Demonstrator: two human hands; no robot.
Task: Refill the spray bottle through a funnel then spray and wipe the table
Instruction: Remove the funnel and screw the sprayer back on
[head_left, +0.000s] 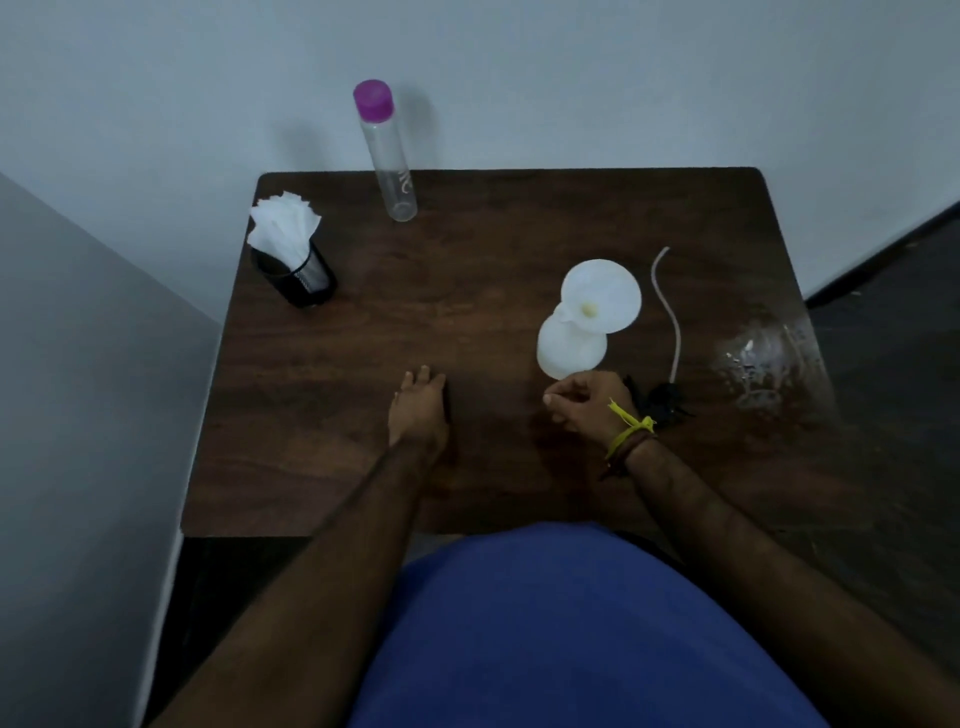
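Note:
A white spray bottle (570, 349) stands right of the table's centre with a white funnel (602, 301) seated in its neck. Its black spray head (664, 401) lies on the table to the right, the long pale dip tube (670, 312) curving away toward the back. A clear bottle with a purple cap (388, 156) stands at the back edge. My right hand (589, 401) rests just in front of the white bottle with fingers curled and nothing visible in them. My left hand (421, 408) lies on its edge on the table centre, fingers straight, holding nothing.
A black mesh holder with white tissues (291, 249) stands at the back left of the dark wooden table (363, 338). Something clear and crumpled, like plastic (763, 358), lies at the right edge. Walls close off the back and left.

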